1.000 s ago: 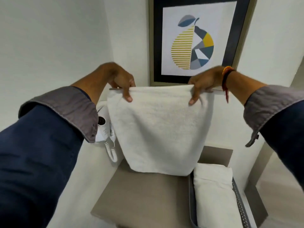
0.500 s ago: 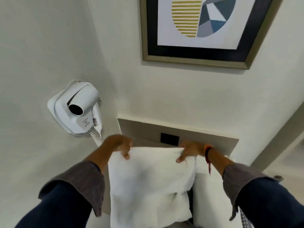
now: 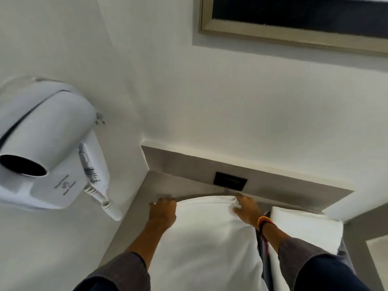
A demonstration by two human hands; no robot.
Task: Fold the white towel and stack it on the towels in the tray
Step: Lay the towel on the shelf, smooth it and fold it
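Bottom of the frame is two dark blue sleeves with grey cuffs coming in from the lower left and lower right. Between them the white towel [image 3: 210,244] is spread flat on the grey bench [image 3: 134,219], running from the bottom edge up to the middle of the picture.

The left hand [image 3: 162,213] sits at the towel's far left corner, palm down, fingers [image 3: 165,200] curled over the edge, but I honestly can't tell if they're actually pinching the cloth or just resting there. The right hand [image 3: 246,208] is at the far right corner and its fingers are clamped on a bunched bit of towel. There's a red and orange thread band [image 3: 265,221] on that wrist.

Just right of the towel, lower right of the frame, is the tray [image 3: 263,255] with folded white towels [image 3: 304,227] in it. The towel being worked on is beside it, not in it.

Further back, a black socket plate [image 3: 230,181] is set in the bench's back panel. On the left wall hangs a white hair dryer [image 3: 42,143] with a coiled cord; it has some small print and a logo, too blurry to read. Upper right, the bottom edge of a picture frame [image 3: 294,32].
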